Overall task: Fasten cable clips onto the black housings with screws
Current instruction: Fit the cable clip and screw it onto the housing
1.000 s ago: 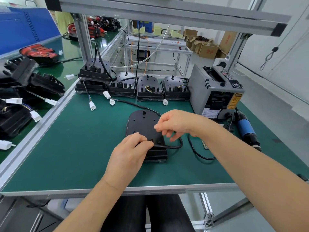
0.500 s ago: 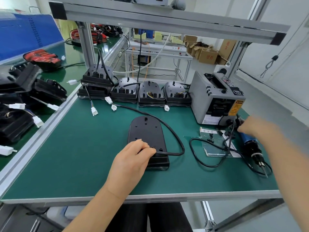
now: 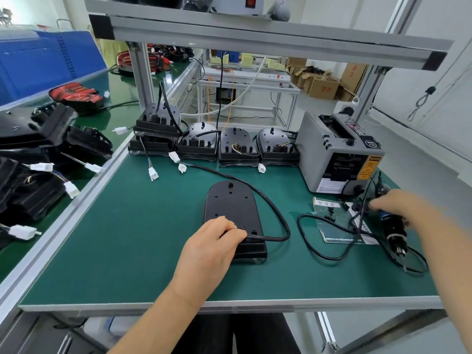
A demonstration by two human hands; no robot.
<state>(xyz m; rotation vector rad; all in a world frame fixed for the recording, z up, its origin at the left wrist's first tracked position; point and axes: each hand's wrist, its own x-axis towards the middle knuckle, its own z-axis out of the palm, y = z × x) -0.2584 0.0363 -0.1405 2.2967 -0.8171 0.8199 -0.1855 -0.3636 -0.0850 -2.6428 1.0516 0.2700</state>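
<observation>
While the left grip [image 3: 214, 241] clasps its 6 o'clock end, the matte black housing [image 3: 229, 203] lies flat, rounded at 12. Blurred right grip [image 3: 401, 208] overlies the screwdriver [image 3: 394, 231]; whether it grasps is unclear.

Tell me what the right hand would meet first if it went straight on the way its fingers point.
The right hand points left. First in line looks to be the black cord just off its fingertips, then the small black clips on the clear bag; blur leaves depth uncertain.

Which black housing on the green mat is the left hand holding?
The flat, rounded black plastic housing lying alone mid-table, under the left hand; the other housings sit in a row behind.
</observation>
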